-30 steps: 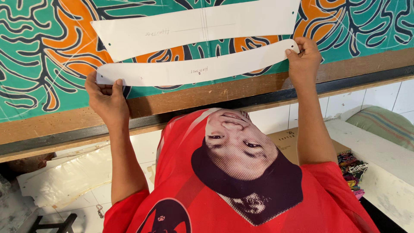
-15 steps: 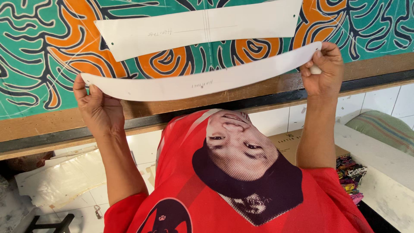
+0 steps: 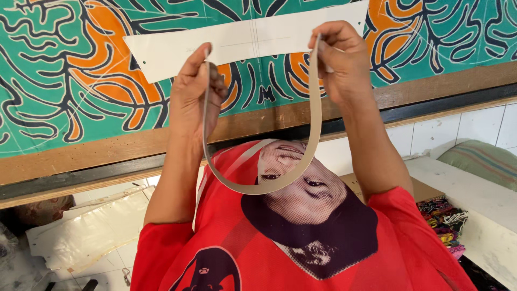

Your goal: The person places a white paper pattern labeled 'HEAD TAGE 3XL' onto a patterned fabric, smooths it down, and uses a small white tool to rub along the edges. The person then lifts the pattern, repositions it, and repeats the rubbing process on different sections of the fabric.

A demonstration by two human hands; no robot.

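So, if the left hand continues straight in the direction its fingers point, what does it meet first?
Probably the white paper pattern piece lying on the patterned fabric: the left hand points up toward it, holding one end of the bent strip. Depth is unclear.

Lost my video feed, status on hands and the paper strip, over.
Left hand and right hand each pinch one end of the paper strip. Strip sags in a loop. Nothing in the way.

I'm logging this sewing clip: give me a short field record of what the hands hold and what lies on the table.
left hand: pinches one end of the paper strip
right hand: pinches the other end
paper strip: bent into a hanging loop, off the table
paper piece: flat on the patterned cloth
table edge: wooden, bare
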